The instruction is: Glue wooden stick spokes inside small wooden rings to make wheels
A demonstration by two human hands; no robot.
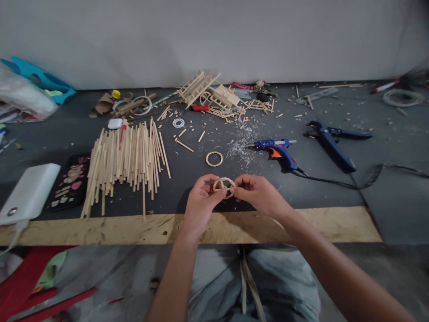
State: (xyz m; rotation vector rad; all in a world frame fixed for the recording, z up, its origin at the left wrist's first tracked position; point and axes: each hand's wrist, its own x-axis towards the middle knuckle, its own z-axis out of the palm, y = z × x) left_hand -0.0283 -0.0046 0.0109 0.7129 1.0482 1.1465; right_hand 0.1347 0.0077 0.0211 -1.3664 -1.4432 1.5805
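Between my hands, just above the front of the table, is a small wooden wheel (225, 179) with thin sticks crossing inside its ring. My left hand (204, 197) pinches its left side between thumb and fingers. On the other side, my right hand (255, 191) grips the rim, its thumb close to the left thumb. Part of the wheel's lower edge is hidden by the thumbs. A second wooden ring (214, 158), with nothing inside it, lies flat on the table just beyond my hands.
A blue glue gun (276, 150) lies right, its cord trailing. Beyond it is a blue cutter tool (335, 143). Many thin wooden sticks (127, 161) lie left, near a phone (69, 183) and a white power bank (31, 190). Stick-built models (209, 91) stand at the back.
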